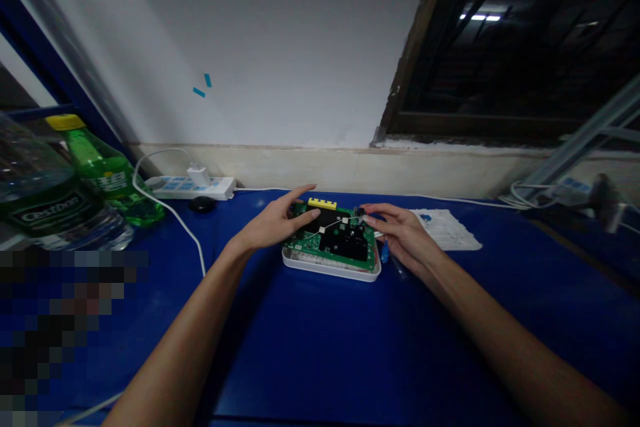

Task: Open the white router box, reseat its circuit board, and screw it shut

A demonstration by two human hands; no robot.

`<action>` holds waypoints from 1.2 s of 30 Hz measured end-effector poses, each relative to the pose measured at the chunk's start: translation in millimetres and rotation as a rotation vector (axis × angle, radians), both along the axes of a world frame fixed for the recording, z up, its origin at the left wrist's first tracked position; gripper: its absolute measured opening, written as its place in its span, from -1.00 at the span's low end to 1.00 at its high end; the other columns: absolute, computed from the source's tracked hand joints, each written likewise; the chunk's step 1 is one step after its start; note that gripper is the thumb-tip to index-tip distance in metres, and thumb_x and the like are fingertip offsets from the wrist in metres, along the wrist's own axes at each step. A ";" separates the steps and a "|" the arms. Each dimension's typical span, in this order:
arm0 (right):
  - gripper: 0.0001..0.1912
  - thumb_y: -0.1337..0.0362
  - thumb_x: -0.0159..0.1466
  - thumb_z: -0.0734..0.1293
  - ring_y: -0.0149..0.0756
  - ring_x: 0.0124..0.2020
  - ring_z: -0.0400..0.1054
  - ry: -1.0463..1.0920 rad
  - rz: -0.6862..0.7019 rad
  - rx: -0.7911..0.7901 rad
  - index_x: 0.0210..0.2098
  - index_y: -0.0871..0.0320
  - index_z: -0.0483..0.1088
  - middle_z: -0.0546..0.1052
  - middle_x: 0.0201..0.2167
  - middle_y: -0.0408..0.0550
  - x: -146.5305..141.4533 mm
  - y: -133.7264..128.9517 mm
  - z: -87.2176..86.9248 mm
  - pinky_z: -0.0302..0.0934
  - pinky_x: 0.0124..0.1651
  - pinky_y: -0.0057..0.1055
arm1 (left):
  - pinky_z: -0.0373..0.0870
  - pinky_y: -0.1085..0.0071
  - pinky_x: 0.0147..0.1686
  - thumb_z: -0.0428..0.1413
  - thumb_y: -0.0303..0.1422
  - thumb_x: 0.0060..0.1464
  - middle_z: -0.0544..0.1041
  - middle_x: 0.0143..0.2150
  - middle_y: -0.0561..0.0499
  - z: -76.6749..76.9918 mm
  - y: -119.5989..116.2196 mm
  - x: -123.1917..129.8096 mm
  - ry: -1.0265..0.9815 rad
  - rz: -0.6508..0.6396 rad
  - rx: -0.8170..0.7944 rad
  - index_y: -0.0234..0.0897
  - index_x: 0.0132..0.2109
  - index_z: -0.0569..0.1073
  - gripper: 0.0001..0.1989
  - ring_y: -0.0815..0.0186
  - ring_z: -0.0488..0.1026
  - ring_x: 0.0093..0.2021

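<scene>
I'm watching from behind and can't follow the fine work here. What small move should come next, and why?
Probably ease the thin white wire aside with the right hand, since it runs across the green circuit board over the black panels, near those fingers, while the left hand rests on the board's edge, above the white tray.

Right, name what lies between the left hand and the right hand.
In the head view, a green circuit board sitting in a shallow white tray lies between the left hand and the right hand.

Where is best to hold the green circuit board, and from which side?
Probably its left and right edges, fingers coming from both sides: the flat board lies in a white tray, and a yellow connector occupies the far edge.
</scene>
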State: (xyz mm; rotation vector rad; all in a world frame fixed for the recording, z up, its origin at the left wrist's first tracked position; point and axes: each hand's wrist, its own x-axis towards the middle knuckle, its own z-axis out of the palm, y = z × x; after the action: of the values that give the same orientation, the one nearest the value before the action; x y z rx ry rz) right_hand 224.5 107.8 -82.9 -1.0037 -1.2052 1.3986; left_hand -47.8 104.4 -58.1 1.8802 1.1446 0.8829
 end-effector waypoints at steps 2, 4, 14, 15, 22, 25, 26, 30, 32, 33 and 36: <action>-0.71 0.23 0.00 0.58 -0.17 -0.07 0.47 -0.019 0.008 0.042 -0.28 0.08 0.55 0.57 -0.01 0.00 1.1 -0.5 0.0 0.41 -0.12 -0.25 | 0.45 0.13 0.02 0.23 -0.15 0.16 0.53 0.08 -0.13 -3.9 2.5 -0.1 -0.153 -0.003 -0.117 -0.08 0.38 0.21 -0.29 0.08 0.51 0.04; -0.68 0.22 0.04 0.57 -0.20 -0.09 0.48 -0.033 0.029 0.072 -0.21 0.06 0.54 0.57 0.00 -0.01 3.6 -0.2 0.2 0.41 -0.11 -0.25 | 0.50 0.17 -0.08 0.29 -0.22 0.10 0.57 -0.05 -0.09 -6.2 3.7 1.8 -0.295 0.001 -0.205 -0.08 0.36 0.23 -0.27 0.13 0.55 -0.10; -0.59 0.11 0.17 0.50 -0.27 -0.25 0.51 -0.274 0.143 0.193 -0.03 0.06 0.45 0.59 -0.17 -0.04 15.7 4.0 10.2 0.40 -0.30 -0.35 | 0.50 0.33 -0.30 0.39 -0.27 -0.05 0.62 -0.19 -0.06 -5.7 -3.9 13.9 -0.578 0.159 -0.267 -0.18 0.11 0.49 -0.45 0.25 0.55 -0.31; -0.61 0.09 0.19 0.49 -0.30 -0.34 0.50 -0.320 0.173 0.194 -0.05 0.07 0.44 0.58 -0.28 -0.08 15.8 4.3 12.8 0.36 -0.38 -0.39 | 0.50 0.34 -0.30 0.40 -0.27 -0.05 0.62 -0.18 -0.05 -7.5 -5.7 13.8 -0.604 0.173 -0.261 -0.19 0.10 0.49 -0.46 0.25 0.56 -0.30; -0.61 0.02 0.21 0.45 -0.43 -0.59 0.28 -0.476 0.306 0.224 -0.07 0.08 0.48 0.43 -0.54 -0.23 14.6 12.6 33.5 0.16 -0.53 -0.45 | 0.52 0.37 -0.17 0.40 -0.22 -0.03 0.63 -0.11 -0.03 -20.0 -19.2 19.9 -0.715 0.242 -0.240 -0.23 0.04 0.51 -0.51 0.24 0.58 -0.18; -0.61 0.01 0.20 0.45 -0.45 -0.60 0.23 -0.524 0.287 0.243 -0.08 0.10 0.49 0.40 -0.57 -0.24 15.7 14.4 33.3 0.09 -0.53 -0.46 | 0.51 0.37 -0.11 0.38 -0.23 -0.01 0.62 -0.07 -0.03 -22.5 -19.7 23.5 -0.737 0.231 -0.203 -0.22 0.04 0.52 -0.53 0.25 0.57 -0.14; -0.61 0.01 0.21 0.45 -0.45 -0.60 0.21 -0.532 0.270 0.248 -0.09 0.10 0.49 0.40 -0.57 -0.24 16.3 14.5 31.8 0.06 -0.54 -0.46 | 0.50 0.37 -0.09 0.38 -0.23 0.00 0.62 -0.05 -0.03 -23.3 -19.2 24.1 -0.738 0.222 -0.191 -0.21 0.04 0.52 -0.54 0.25 0.57 -0.12; -0.62 0.01 0.21 0.45 -0.45 -0.55 0.24 -0.541 0.187 0.295 -0.11 0.12 0.49 0.45 -0.50 -0.19 18.3 11.8 26.6 0.03 -0.52 -0.47 | 0.50 0.37 -0.08 0.39 -0.23 -0.02 0.62 -0.06 -0.03 -26.6 -17.0 23.7 -0.755 0.228 -0.134 -0.21 0.03 0.53 -0.54 0.25 0.57 -0.12; -0.64 0.02 0.21 0.45 -0.45 -0.54 0.25 -0.557 0.141 0.331 -0.13 0.14 0.50 0.46 -0.47 -0.17 18.3 8.0 27.1 0.03 -0.51 -0.47 | 0.50 0.36 -0.09 0.40 -0.22 -0.04 0.63 -0.07 -0.04 -27.7 -17.4 22.5 -0.763 0.249 -0.106 -0.21 0.03 0.54 -0.52 0.23 0.57 -0.13; -0.65 0.02 0.22 0.45 -0.46 -0.54 0.25 -0.568 0.113 0.347 -0.15 0.14 0.50 0.46 -0.47 -0.16 17.9 5.6 28.0 0.02 -0.52 -0.46 | 0.50 0.36 -0.10 0.40 -0.22 -0.05 0.63 -0.07 -0.04 -27.9 -18.1 22.0 -0.764 0.259 -0.099 -0.21 0.03 0.54 -0.52 0.22 0.57 -0.13; -0.68 0.03 0.25 0.42 -0.48 -0.58 0.20 -0.577 0.024 0.384 -0.18 0.15 0.51 0.41 -0.51 -0.18 15.3 -2.1 30.2 -0.02 -0.54 -0.46 | 0.49 0.38 -0.11 0.40 -0.22 -0.04 0.63 -0.08 -0.03 -27.5 -21.2 21.7 -0.757 0.282 -0.086 -0.20 0.02 0.55 -0.54 0.22 0.57 -0.13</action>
State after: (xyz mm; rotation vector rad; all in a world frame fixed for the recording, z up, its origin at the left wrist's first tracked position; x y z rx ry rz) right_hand 239.9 105.7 -52.7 -1.1497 -1.8285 0.8562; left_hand -26.0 83.2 -85.6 1.1417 0.9408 1.5047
